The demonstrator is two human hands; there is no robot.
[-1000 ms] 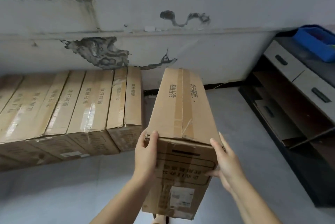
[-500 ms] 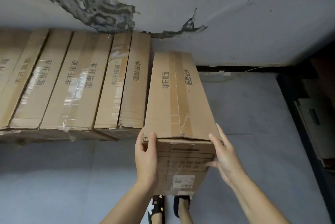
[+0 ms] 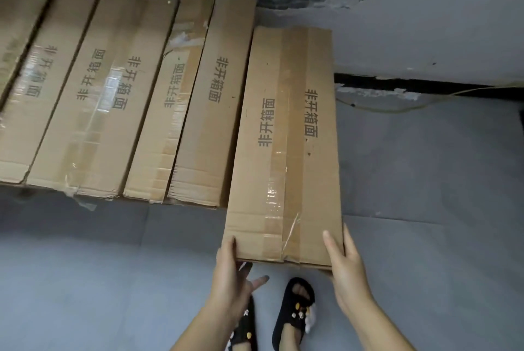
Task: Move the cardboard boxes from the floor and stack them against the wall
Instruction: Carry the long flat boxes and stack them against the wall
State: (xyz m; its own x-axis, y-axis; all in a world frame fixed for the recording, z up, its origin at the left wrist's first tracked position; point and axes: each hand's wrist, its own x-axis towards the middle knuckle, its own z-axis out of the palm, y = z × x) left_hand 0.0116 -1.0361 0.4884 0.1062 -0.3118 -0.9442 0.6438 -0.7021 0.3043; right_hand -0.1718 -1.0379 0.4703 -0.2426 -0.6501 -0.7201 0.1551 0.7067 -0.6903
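A long cardboard box (image 3: 286,135) lies lengthwise toward the wall, at the right end of a row of similar boxes (image 3: 113,95), its left side against the last one. My left hand (image 3: 232,274) is at its near left corner, thumb on the top face and fingers spread loosely below the near edge. My right hand (image 3: 344,268) presses the near right corner with straight fingers, thumb on top. The box's near end face is hidden from view.
A grey wall (image 3: 425,24) with peeling patches stands behind the boxes. Grey floor (image 3: 439,194) lies open to the right, with a thin cable (image 3: 397,106) along the skirting. My feet in black sandals (image 3: 295,311) stand just behind the box.
The box has come down from a raised tilt to lie level beside the row. My head has moved closer and tipped downward. My left fingers have loosened off the end face.
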